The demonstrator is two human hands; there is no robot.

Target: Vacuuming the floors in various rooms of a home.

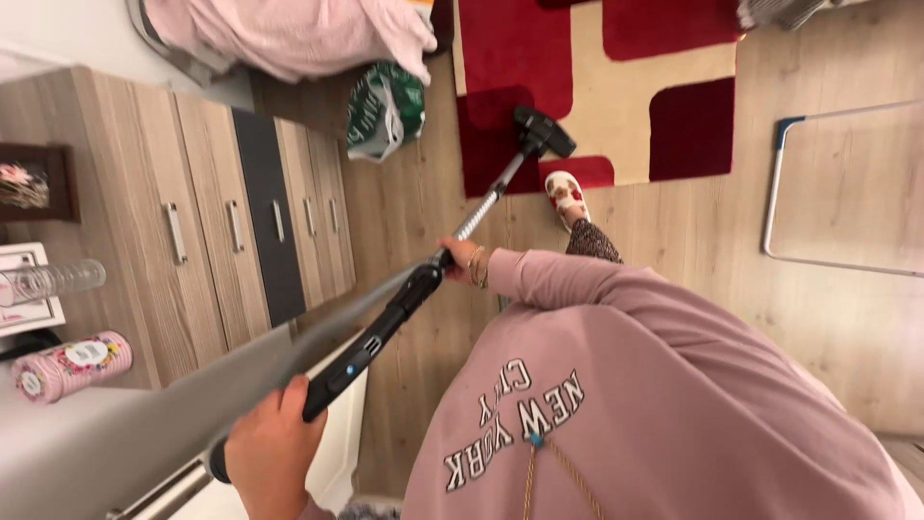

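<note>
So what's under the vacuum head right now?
The vacuum head sits on the red and cream rug, on a dark red patch near its edge. The rug directly beneath the head is covered.

The vacuum cleaner has a black handle with a small blue light, a silver tube and a black head. The rug at the far end is cream with dark red blocks. The sweatshirt is dusty pink with white lettering. The slipper is white with red spots. The dresser on the left is pale wood grain with one dark grey panel. The bag is green and white. The tin is pink and flowered.
</note>
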